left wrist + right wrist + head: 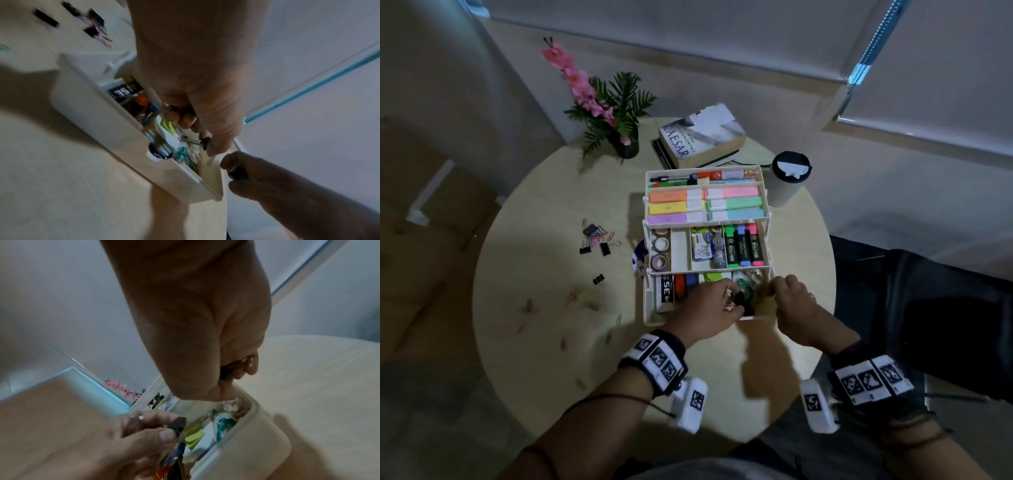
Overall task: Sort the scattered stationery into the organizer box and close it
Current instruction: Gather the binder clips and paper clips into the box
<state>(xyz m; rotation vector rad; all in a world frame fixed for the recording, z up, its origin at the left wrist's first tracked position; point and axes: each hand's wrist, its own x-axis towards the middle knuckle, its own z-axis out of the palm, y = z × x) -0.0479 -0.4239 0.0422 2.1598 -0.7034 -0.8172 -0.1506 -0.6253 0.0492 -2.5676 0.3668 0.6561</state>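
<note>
At the middle of the round table (544,342), the box (650,308) stands open. The left hand (705,317) pinches a black clip (205,142) over its front tray. The right hand (796,308) is curled on something dark. More clips (595,240) lie at nine o'clock.

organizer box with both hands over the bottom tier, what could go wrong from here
1. The left hand pinches a black binder clip over the crowded bottom tier of the organizer box; dropped there, it may land in the wrong slot.
2. Binder clips and paper clips lie scattered on the table; some could get left out.
3. The right hand at the box edge may nudge it.
</note>
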